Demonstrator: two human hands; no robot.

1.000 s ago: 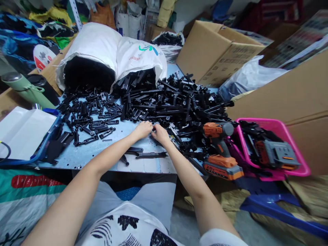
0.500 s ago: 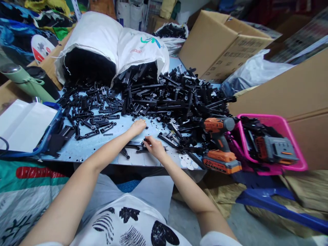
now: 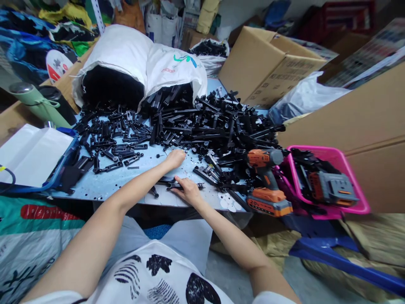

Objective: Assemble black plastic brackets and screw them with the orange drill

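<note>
My left hand [image 3: 176,159] is closed, fingertips down on the light blue tabletop among small loose bits; what they pinch is too small to make out. Nearer to me, my right hand [image 3: 190,191] has its thumb and fingers closed on a long black plastic part [image 3: 173,185] that lies low over the table's front edge. A short black link [image 3: 155,192] lies just left of it. Beyond both hands spreads a big heap of black plastic parts [image 3: 205,122], and to the left is a looser pile of small black links [image 3: 118,126].
An orange cordless drill [image 3: 267,181] stands at the right, beside a pink basket [image 3: 343,154] holding black parts and a grey-orange tool or battery. White sacks [image 3: 118,46] spill parts at the back. White discs [image 3: 227,202] lie near the front edge. A blue tray [image 3: 57,171] sits left.
My left hand has shifted slightly right. My right hand has come down toward the front edge, from pinching a small dark piece onto the long black part. The view has turned slightly.
</note>
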